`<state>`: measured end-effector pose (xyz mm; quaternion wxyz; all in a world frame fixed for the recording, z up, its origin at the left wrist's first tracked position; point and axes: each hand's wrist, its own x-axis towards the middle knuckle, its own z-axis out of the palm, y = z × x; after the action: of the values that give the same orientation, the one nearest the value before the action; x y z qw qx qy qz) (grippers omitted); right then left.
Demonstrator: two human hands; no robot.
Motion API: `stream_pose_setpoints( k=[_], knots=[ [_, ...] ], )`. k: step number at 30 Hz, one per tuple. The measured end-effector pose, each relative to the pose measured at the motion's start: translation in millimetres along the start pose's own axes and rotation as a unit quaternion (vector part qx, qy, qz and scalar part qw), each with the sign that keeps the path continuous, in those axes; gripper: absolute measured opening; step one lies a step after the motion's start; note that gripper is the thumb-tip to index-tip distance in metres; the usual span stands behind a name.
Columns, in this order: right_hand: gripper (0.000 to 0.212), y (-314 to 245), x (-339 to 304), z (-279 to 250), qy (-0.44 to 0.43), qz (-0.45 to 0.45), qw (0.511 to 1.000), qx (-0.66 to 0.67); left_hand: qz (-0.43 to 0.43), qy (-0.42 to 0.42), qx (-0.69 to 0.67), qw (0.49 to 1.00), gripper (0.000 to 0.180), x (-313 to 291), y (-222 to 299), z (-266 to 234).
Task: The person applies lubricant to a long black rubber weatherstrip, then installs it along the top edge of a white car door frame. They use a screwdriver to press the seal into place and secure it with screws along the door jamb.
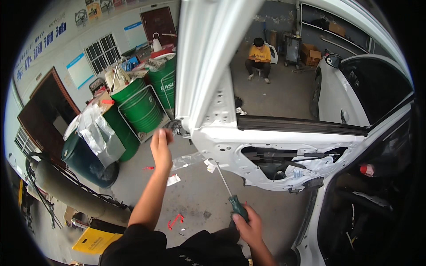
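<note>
My right hand (pixel 250 226) is closed round the green handle of a screwdriver (pixel 236 205). Its long metal shaft slants up and left, the tip close to the lower edge of a white car door (pixel 222 141). The door's inner panel is off, and dark parts and cables show through a large opening (pixel 275 164). My left hand (pixel 161 148) is raised beside the door's left edge, next to a dark, shiny part (pixel 179 127) there. The fingers of that hand look bent, but their tips are blurred, and whether they touch that part is unclear.
Green drums (pixel 141 111) laden with tools stand at the left, near a dark barrel (pixel 91 164) and a thick grey post (pixel 75 190). Red pieces (pixel 176 221) and a clear plastic bag (pixel 186 160) lie on the floor. A person (pixel 259 57) sits beyond the window, near another white car (pixel 350 88).
</note>
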<state>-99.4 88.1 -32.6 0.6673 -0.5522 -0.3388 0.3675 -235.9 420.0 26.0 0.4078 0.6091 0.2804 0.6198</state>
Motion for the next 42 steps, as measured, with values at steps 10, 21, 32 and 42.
stream_pose_setpoints(
  k=[10, 21, 32, 42],
  knots=[
    [0.025, -11, 75, 125, 0.040, -0.051, 0.998, -0.019, -0.032, -0.182, -0.197, 0.963, 0.029, 73, 6, 13],
    [0.027, -3, 93, 198, 0.226, -0.075, 0.970, -0.058, -0.030, -0.303, -0.254, 0.918, 0.033, 101, -16, 4],
    [0.028, -4, 93, 224, 0.282, -0.082, 0.952, -0.092, -0.045, -0.330, -0.286, 0.898, 0.030, 102, -18, 3],
    [0.027, -6, 95, 225, 0.284, -0.083, 0.948, -0.118, -0.032, -0.322, -0.281, 0.904, 0.029, 101, -17, 1]
  ],
)
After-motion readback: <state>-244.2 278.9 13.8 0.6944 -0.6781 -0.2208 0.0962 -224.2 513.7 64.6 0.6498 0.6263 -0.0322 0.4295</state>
